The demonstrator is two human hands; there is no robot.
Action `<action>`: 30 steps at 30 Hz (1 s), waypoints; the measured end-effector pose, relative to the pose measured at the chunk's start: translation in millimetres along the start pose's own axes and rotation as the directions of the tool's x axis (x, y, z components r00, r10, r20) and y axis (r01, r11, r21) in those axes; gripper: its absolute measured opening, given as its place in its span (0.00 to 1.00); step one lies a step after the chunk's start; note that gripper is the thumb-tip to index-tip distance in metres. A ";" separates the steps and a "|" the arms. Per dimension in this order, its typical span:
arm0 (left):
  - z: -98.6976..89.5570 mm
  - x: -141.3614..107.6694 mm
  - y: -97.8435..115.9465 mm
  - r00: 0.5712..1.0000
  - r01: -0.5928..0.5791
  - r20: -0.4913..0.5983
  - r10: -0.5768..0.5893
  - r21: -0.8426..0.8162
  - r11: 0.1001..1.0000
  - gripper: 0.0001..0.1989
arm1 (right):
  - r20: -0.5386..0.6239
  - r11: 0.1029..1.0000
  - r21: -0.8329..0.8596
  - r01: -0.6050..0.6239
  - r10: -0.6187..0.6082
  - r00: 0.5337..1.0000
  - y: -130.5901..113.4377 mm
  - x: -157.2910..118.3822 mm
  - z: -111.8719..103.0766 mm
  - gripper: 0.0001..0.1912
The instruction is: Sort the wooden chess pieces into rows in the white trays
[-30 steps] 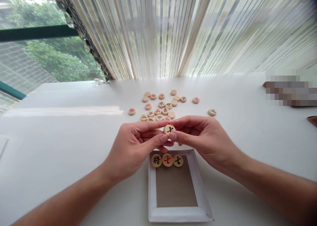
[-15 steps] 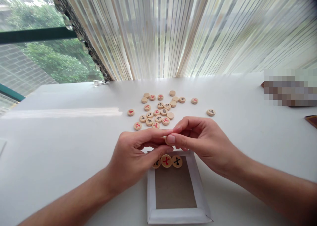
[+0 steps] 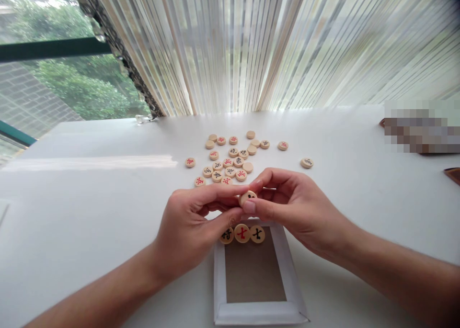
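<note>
A round wooden piece with a black mark (image 3: 247,197) is pinched between both hands, above the far edge of a white open box (image 3: 262,312). My left hand (image 3: 196,218) grips it from the left, and my right hand (image 3: 287,201) has thumb and fingers on its right side. Three pieces lie in a row at the box's far end: a black-marked one (image 3: 226,234) partly behind my left thumb, a red-marked one (image 3: 242,233) and another black-marked one (image 3: 257,234). The brown box floor shows below them.
Beyond my hands, several loose pieces (image 3: 230,171) are scattered on the white table (image 3: 108,213), some blank side up. One piece (image 3: 306,163) lies apart on the right. A pixelated object and a dark pointed item (image 3: 453,175) are at the right edge. A curtain hangs behind.
The piece between my hands has turned into view, showing part of its black mark. My left thumb has shifted slightly left, uncovering more of the leftmost piece in the box.
</note>
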State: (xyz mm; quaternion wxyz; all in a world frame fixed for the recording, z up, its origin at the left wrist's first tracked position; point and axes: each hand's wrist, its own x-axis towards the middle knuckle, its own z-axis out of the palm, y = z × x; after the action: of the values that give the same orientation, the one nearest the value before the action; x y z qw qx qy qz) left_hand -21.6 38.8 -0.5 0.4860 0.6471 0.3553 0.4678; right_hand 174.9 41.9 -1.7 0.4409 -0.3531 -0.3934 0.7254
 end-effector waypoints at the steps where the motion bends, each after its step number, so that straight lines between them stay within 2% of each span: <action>1: -0.1 -0.4 -0.3 1.000 -0.025 0.004 0.025 0.019 0.999 0.16 | 0.000 1.000 0.010 -0.001 0.001 1.000 0.2 0.0 0.6 0.19; 8: 0.0 -1.6 -1.1 0.995 -0.102 0.011 0.102 0.066 0.993 0.20 | 0.020 0.999 0.044 0.019 -0.020 1.000 -0.7 -1.8 1.7 0.16; 19: 0.2 0.7 1.0 0.999 -0.043 -0.023 0.044 0.031 0.999 0.20 | 0.012 0.999 -0.020 0.044 -0.044 0.999 -1.6 -0.5 -0.8 0.14; 30: 0.1 1.6 3.1 0.998 -0.062 -0.006 0.062 0.010 0.998 0.23 | 0.067 0.992 -0.062 0.114 -0.110 0.992 1.8 0.3 -7.2 0.05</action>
State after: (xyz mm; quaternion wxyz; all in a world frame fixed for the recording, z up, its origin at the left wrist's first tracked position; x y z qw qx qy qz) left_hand -21.0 39.4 3.0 0.4671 0.6587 0.3387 0.4830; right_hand 180.4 43.4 -6.5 0.4564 -0.3217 -0.4498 0.6971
